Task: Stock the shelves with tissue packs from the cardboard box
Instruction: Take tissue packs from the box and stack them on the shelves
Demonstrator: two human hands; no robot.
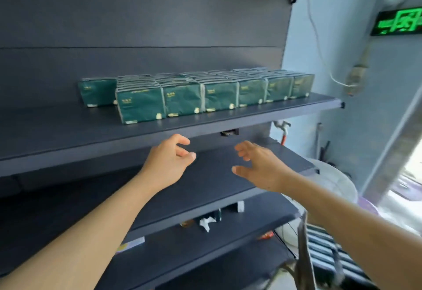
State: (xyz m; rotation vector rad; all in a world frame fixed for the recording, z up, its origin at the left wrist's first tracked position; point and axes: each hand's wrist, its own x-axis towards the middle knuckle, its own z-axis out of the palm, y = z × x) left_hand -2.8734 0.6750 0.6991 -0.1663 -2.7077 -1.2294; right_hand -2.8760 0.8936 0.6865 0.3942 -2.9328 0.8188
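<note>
Two bare forearms reach forward toward a dark grey shelving unit. The left hand (170,159) and the right hand (260,164) hover side by side in front of the edge of the upper shelf (68,134), apart from each other and touching nothing. The fingers (182,150) of both hands are loosely curled and spread apart, holding nothing.

On the upper shelf stand dark green tissue packs (182,100), upright in several rows running front to back, packed close together toward the right half of the shelf. One pack (97,92) stands at the left end, set further back than the front row. The cardboard box is out of view.

Below is the middle shelf (217,175). On the lower shelf (205,244) lies a crumpled white tissue (206,222). A green lit sign (398,23) hangs on the pale wall at the right.
</note>
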